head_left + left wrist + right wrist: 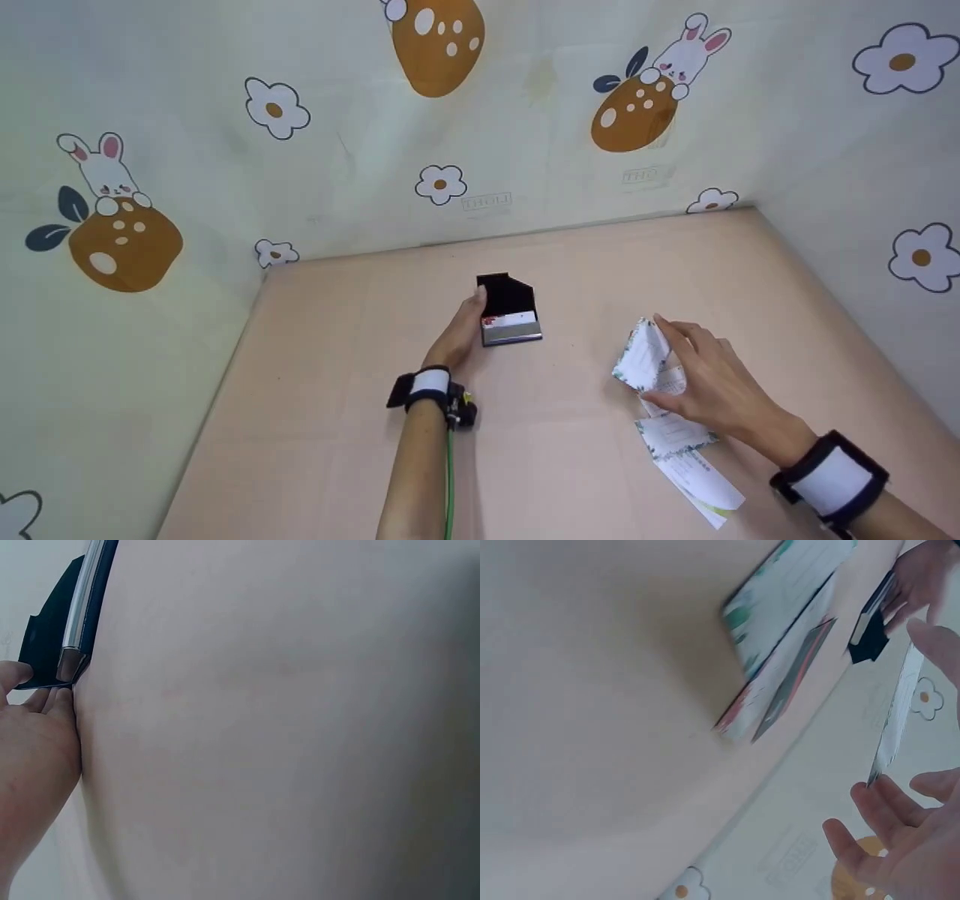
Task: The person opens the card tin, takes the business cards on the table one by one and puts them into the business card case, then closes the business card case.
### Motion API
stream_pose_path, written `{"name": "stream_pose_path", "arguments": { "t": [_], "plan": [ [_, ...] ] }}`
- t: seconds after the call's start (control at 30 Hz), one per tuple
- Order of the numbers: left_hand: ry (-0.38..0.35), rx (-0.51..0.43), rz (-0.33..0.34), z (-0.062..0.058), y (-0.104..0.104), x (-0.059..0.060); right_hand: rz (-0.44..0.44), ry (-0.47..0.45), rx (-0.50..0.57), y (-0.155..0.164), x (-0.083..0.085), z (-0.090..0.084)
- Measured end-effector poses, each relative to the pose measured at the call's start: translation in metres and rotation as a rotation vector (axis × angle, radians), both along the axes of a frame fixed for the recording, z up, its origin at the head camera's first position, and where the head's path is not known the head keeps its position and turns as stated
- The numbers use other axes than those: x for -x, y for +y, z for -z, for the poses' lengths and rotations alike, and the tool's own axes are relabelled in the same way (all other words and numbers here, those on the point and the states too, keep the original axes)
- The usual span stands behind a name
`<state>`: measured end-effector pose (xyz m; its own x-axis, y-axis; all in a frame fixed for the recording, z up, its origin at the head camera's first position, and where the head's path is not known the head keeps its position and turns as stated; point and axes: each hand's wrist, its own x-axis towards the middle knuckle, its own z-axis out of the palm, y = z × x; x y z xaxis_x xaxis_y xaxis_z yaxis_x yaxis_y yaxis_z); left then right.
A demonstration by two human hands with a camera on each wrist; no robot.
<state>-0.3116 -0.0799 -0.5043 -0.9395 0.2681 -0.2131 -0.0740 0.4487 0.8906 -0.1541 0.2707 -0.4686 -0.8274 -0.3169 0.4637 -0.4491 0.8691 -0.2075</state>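
Observation:
My left hand (456, 335) grips the left edge of a card case (512, 331) with its black lid (504, 295) flipped up. A white and red card shows inside, above a silver band. In the left wrist view the case (82, 607) appears edge-on, thumb on the lid and fingers behind. My right hand (712, 386) pinches a white card (643, 358) with a leafy border, held raised and tilted. The right wrist view shows that card (895, 716) spanning thumb and fingertips. Several cards (677, 435) lie overlapping below it on the table.
A pale pink tabletop (360, 360) meets walls hung with printed cloth (352, 157) at the back and both sides. The lowest card (699, 484) lies toward the front right. A green cable (450, 480) runs along my left forearm from the wrist strap.

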Motion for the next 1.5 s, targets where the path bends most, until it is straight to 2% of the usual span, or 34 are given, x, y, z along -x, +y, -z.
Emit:
{"name": "stream_pose_path", "arguments": {
  "t": [0.2,0.43,0.93,1.1,1.27,1.5],
  "plan": [
    [-0.006,-0.009,-0.013,-0.001,0.0,0.0,-0.037,0.118,0.026,-0.017,0.001,-0.006],
    [-0.014,-0.021,-0.012,0.002,0.0,-0.001,-0.017,0.162,0.066,-0.036,0.0,-0.007],
    [-0.007,-0.051,-0.013,0.002,0.001,0.0,-0.026,0.15,0.134,-0.068,0.011,-0.006],
    [-0.01,-0.066,-0.022,0.001,0.002,0.002,0.0,0.138,0.121,-0.082,0.018,-0.005],
    [-0.02,-0.042,-0.028,0.001,0.001,0.0,0.032,0.116,0.128,-0.098,0.024,-0.006],
    [-0.025,-0.08,-0.036,0.002,0.002,0.001,0.018,0.161,0.146,-0.116,0.03,-0.004]
  ]
}}
